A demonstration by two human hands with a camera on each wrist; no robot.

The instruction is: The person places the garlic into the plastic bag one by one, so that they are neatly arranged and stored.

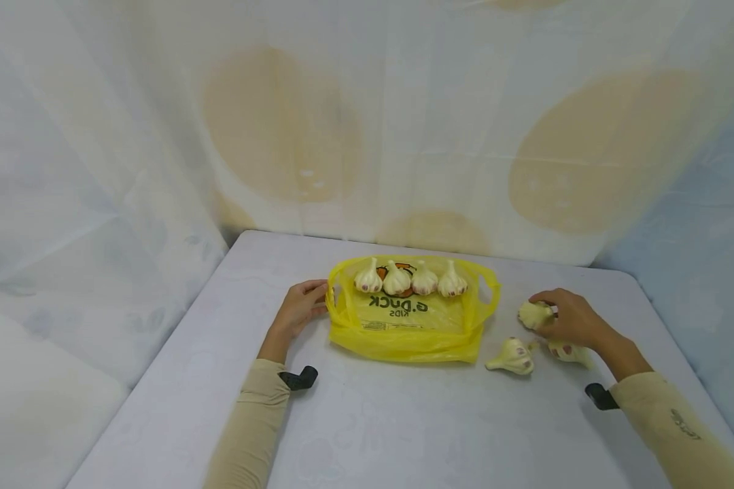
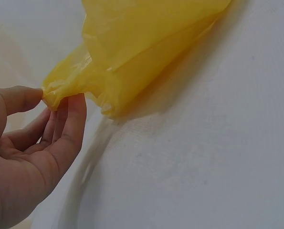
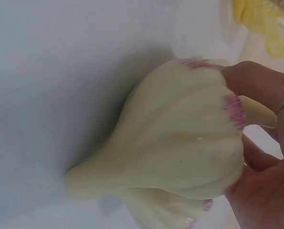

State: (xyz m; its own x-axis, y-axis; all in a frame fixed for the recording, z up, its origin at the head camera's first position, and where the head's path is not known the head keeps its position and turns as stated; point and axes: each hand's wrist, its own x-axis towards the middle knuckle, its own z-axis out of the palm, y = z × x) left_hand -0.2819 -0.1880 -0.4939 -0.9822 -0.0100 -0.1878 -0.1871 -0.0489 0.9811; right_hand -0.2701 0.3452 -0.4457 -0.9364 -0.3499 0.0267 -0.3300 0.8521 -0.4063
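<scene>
A yellow plastic bag [image 1: 422, 345] lies on the table, with several garlic bulbs [image 1: 397, 278] in a row across its far part. At the bag's left edge my left hand [image 1: 296, 311] pinches the gathered plastic of the handle [image 2: 68, 81] between thumb and fingers. Right of the bag, my right hand [image 1: 570, 318] grips a garlic bulb [image 1: 535, 315] with thumb and fingers. One more bulb [image 1: 514, 356] lies nearer to me, its stem towards the left. Another bulb [image 1: 569, 352] sits under my right wrist, partly covered. A large bulb [image 3: 175, 133] fills the middle of the right wrist view, overlapping the fingers.
The pale table [image 1: 404, 421] extends around the bag. Patterned cloth [image 1: 428, 156] hangs behind it and at both sides. Black wrist straps [image 1: 300, 378] sit on both forearms over beige sleeves.
</scene>
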